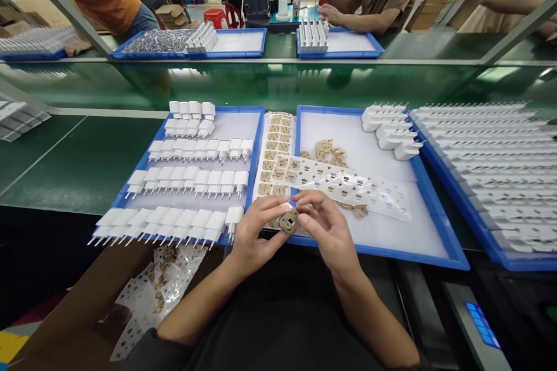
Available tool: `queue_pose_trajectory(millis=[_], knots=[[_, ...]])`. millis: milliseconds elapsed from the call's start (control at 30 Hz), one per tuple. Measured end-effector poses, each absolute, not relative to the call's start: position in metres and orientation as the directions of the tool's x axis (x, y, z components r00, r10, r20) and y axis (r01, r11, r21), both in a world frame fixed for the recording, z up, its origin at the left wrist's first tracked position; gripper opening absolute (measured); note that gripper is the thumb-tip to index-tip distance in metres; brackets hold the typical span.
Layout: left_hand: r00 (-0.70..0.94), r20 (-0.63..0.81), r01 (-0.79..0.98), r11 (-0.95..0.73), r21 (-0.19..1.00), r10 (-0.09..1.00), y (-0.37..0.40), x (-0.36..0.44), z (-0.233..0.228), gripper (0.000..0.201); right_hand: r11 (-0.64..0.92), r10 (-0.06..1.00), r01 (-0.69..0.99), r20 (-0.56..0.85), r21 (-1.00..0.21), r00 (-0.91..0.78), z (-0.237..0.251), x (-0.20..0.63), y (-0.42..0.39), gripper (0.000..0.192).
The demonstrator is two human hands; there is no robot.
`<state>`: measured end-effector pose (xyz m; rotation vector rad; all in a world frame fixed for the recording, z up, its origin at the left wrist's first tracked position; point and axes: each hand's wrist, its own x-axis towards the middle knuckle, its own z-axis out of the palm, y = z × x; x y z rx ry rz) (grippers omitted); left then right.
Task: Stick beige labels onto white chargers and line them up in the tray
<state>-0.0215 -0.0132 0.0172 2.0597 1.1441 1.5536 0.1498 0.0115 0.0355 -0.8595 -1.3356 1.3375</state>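
Note:
A white power adapter (288, 220) is held in front of me, with a brown adhesive label with cut-outs on the face turned to me. My left hand (256, 235) is closed on its left side, thumb below and fingers above. My right hand (328, 232) is closed at its right edge, thumb and fingertips against it. Just behind my hands lies a sheet of brown labels (272, 145). Across it rests a partly used clear label sheet (339, 182). Loose brown label scraps (331, 152) lie near it.
Left stands a blue-rimmed tray (256, 127) with rows of white adapters (187, 179). The right tray (439, 220) bears more adapters (389, 127); another full tray (491, 185) adjoins it. Waste sheets (152, 290) hang at lower left. Across the green conveyor (278, 84), people work.

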Motion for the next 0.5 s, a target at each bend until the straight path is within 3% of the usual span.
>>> queue_pose_trajectory(millis=[100, 267, 500], knots=[[0.098, 0.704, 0.442, -0.665, 0.602, 0.703, -0.011, -0.019, 0.018, 0.05, 0.057, 0.961, -0.273, 0.127, -0.96, -0.246, 0.034, 0.14, 0.008, 0.008], [0.126, 0.747, 0.497, -0.693, 0.522, 0.653, -0.008, -0.018, 0.018, 0.051, 0.032, 0.978, -0.313, 0.094, -0.949, -0.187, 0.036, 0.131, 0.005, 0.011], [0.117, 0.758, 0.461, -0.711, 0.531, 0.642, -0.009, -0.019, 0.015, 0.058, 0.019, 0.978, -0.349, 0.091, -0.937, -0.19, 0.029, 0.132, 0.005, 0.004]])
